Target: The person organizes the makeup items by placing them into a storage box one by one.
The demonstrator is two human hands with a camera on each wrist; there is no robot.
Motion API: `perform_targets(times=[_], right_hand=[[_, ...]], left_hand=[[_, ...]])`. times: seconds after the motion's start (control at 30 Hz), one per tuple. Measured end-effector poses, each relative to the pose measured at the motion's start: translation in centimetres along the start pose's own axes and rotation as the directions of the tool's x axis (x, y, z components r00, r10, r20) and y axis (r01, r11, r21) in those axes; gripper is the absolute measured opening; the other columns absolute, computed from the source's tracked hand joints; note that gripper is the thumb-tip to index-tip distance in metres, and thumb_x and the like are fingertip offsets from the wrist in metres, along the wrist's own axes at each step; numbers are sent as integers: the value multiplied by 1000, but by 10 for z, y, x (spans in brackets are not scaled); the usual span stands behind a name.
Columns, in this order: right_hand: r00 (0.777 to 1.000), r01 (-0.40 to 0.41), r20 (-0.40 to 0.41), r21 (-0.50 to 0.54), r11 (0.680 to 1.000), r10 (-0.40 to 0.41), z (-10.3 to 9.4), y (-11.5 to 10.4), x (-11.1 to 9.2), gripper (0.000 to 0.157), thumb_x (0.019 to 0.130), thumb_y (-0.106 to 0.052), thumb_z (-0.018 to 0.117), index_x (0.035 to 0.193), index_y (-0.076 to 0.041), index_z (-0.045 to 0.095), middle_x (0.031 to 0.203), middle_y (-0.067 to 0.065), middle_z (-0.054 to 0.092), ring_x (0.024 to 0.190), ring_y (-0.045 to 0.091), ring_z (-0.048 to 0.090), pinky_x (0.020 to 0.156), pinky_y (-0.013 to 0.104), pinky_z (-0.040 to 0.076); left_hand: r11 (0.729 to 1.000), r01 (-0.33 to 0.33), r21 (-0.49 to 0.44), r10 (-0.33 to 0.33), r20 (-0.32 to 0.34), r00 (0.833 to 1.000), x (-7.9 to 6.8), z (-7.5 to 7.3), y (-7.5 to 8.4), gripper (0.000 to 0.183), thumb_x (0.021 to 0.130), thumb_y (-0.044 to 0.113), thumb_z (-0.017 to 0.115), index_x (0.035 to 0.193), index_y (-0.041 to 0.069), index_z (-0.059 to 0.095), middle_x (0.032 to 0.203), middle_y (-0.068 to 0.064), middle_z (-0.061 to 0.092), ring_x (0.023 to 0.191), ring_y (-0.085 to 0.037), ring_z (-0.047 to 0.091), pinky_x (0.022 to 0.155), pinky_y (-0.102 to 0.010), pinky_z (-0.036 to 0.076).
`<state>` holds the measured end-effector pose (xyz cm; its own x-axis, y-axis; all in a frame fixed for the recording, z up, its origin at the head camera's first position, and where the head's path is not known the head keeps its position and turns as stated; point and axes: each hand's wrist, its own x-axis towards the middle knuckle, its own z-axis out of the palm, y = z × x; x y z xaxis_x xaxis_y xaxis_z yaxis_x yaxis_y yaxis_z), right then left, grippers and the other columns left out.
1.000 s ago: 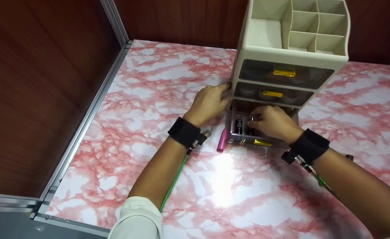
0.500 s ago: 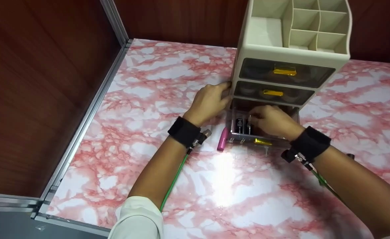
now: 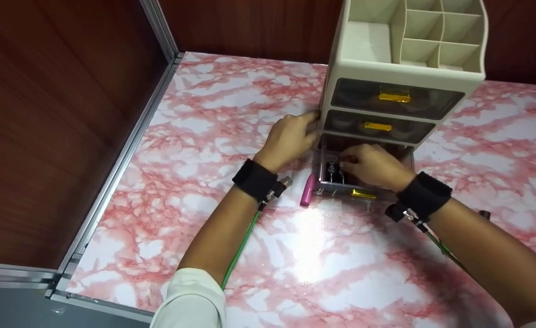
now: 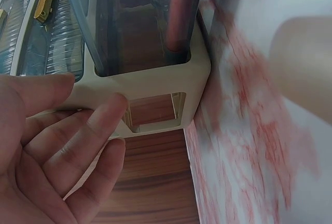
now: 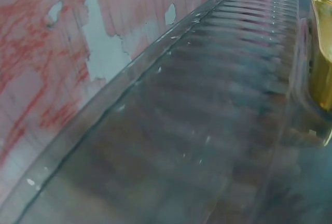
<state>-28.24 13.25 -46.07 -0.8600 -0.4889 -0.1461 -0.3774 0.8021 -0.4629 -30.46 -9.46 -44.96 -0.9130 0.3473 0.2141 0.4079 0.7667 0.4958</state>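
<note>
My left hand point(image 3: 288, 139) rests at the left side of the cream drawer organizer point(image 3: 409, 73); in the left wrist view its fingers point(image 4: 104, 120) are loosely spread against the frame. The organizer's clear bottom drawer point(image 3: 325, 187) is pulled out. My right hand point(image 3: 375, 166) reaches into it, thumb and fingertips pinching a small black item, mostly hidden. Left of that lies another small black item point(image 3: 331, 167) with white marks. Through the drawer wall, the left wrist view shows a brownish-pink tube point(image 4: 179, 16). Only the drawer's ribbed front point(image 5: 171, 110) and gold handle point(image 5: 322, 53) appear in the right wrist view.
A pink tube point(image 3: 307, 191) lies on the marbled tabletop point(image 3: 204, 182), left of the drawer. A small dark object point(image 3: 484, 214) sits beyond my right forearm. The two upper drawers point(image 3: 395, 98) are closed. Wooden panels point(image 3: 67, 114) stand at the left and back.
Inside the drawer, my right hand has shifted slightly left, and the black item at its fingertips now lies closer to the other one. The left hand stays at the organizer's side.
</note>
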Motion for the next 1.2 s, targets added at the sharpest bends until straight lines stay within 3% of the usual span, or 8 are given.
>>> perform_targets(times=[0.17,0.27,0.37,0.53,0.93,1.2], right_hand=[[998,-52,35,39,998,51,0,-1,1,27,96,-24,61,116,-7,66,76,3,66,54,17,59,55,35,49],[997,-67,51,45,997,65,-1,-1,2,28,97,-25,61,118,-7,65,70,2,64,51,17,59,53,35,49],[998,-55,40,25,998,54,-1,1,1,32,96,-27,61,121,-6,64,82,6,68,65,21,63,65,40,52],[1000,-16,9,-2,1000,16,-3,2,1,36,97,-26,59,125,-3,61,107,14,67,93,29,62,85,50,48],[1000,-5,8,-4,1000,5,-6,7,-6,37,97,-20,58,129,-2,58,118,21,64,107,38,60,93,54,44],[999,43,-29,-43,998,-44,-9,14,-18,31,93,-17,62,122,-5,64,111,16,68,104,36,62,90,53,46]], left_hand=[[1000,-14,13,14,-5,1000,2,0,1,46,96,33,61,137,11,56,109,-10,70,82,-22,68,73,-33,54],[1000,-17,7,17,-9,1000,2,0,2,45,96,32,62,137,11,56,106,-11,71,77,-21,67,71,-33,54],[1000,-20,3,20,-15,1000,2,1,2,44,96,31,62,136,11,57,103,-11,71,74,-19,66,68,-33,53],[1000,-27,15,28,-27,999,3,1,2,41,96,32,62,132,12,60,105,-10,71,82,-23,68,71,-37,54],[1000,-15,15,15,-29,999,3,2,1,42,96,33,62,132,13,60,107,-10,71,87,-24,68,75,-37,54],[1000,-2,16,2,-24,1000,0,1,-2,43,96,33,62,134,13,58,108,-9,71,86,-24,68,75,-37,53]])
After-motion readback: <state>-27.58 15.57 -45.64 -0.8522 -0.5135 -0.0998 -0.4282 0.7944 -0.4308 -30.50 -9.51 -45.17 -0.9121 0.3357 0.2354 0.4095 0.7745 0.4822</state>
